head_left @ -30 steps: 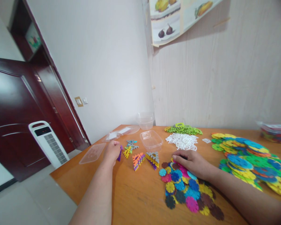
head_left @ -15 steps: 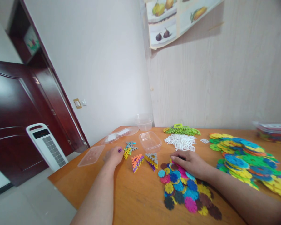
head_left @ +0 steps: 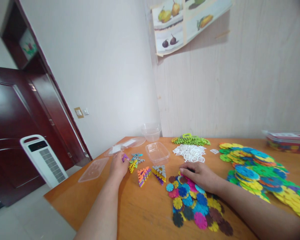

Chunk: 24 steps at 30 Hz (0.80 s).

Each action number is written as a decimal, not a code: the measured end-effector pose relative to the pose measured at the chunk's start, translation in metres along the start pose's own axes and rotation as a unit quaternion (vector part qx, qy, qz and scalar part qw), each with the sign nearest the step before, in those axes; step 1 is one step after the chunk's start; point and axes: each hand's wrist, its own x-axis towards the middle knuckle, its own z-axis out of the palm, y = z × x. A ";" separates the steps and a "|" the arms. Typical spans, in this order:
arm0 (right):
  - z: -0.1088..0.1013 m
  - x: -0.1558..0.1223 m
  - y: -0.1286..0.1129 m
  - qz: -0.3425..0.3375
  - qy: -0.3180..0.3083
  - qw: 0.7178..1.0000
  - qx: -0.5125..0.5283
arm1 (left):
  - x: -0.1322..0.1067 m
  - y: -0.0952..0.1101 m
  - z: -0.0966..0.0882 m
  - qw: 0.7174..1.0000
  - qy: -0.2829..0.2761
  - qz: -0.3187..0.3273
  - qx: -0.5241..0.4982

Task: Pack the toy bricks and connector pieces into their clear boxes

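Observation:
My left hand [head_left: 118,166] is closed at the left of the table, with a small purple notched plastic piece [head_left: 125,157] at its fingertips. Just right of it lies a loose cluster of grey, blue and yellow notched pieces [head_left: 133,163]. Two stacks of notched triangles stand nearer me: an orange and purple stack [head_left: 143,175] and a grey and yellow stack [head_left: 159,172]. My right hand [head_left: 201,175] rests loosely on the far edge of a pile of small coloured notched discs [head_left: 187,200], thumb apart from its bent fingers. Its palm side is hidden.
Behind the triangles sits a clear plastic box [head_left: 157,162], with a clear tub [head_left: 150,138] further back. Clear lids [head_left: 93,170] lie at the left edge. White pieces [head_left: 190,152], green pieces [head_left: 191,140] and large coloured discs [head_left: 260,170] fill the back and right. A filled box [head_left: 288,145] stands far right.
The view has shifted slightly. My left hand has turned and moved a little away from me, so more of the purple piece shows. My right hand keeps its place on the discs.

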 end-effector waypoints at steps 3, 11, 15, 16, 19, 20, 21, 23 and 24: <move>0.000 0.000 0.001 -0.003 0.002 1.000 -0.003 | -0.001 0.008 0.001 0.996 0.049 0.033 -0.062; 0.000 0.000 0.001 -0.006 0.002 1.000 0.003 | -0.013 0.027 -0.001 0.968 0.033 -0.013 -0.250; 0.000 0.000 0.003 -0.008 0.002 1.000 0.002 | -0.020 0.038 -0.008 0.942 -0.017 -0.018 -0.335; 0.001 0.000 0.003 -0.006 0.001 1.000 0.002 | -0.021 0.041 -0.009 0.933 -0.024 -0.020 -0.357; 0.001 0.000 0.003 -0.002 -0.004 1.000 0.003 | -0.023 0.045 -0.013 0.910 -0.030 -0.041 -0.412; 0.001 0.000 0.003 -0.002 -0.004 1.000 0.002 | -0.023 0.045 -0.013 0.903 -0.030 -0.051 -0.425; 0.000 0.000 0.003 -0.003 -0.002 1.000 0.002 | -0.023 0.045 -0.014 0.898 -0.032 -0.060 -0.435; 0.000 0.000 0.002 -0.006 0.002 1.000 0.002 | -0.022 0.045 -0.015 0.893 -0.037 -0.072 -0.443; 0.000 0.000 0.002 -0.007 0.004 1.000 0.003 | -0.022 0.044 -0.015 0.893 -0.040 -0.074 -0.442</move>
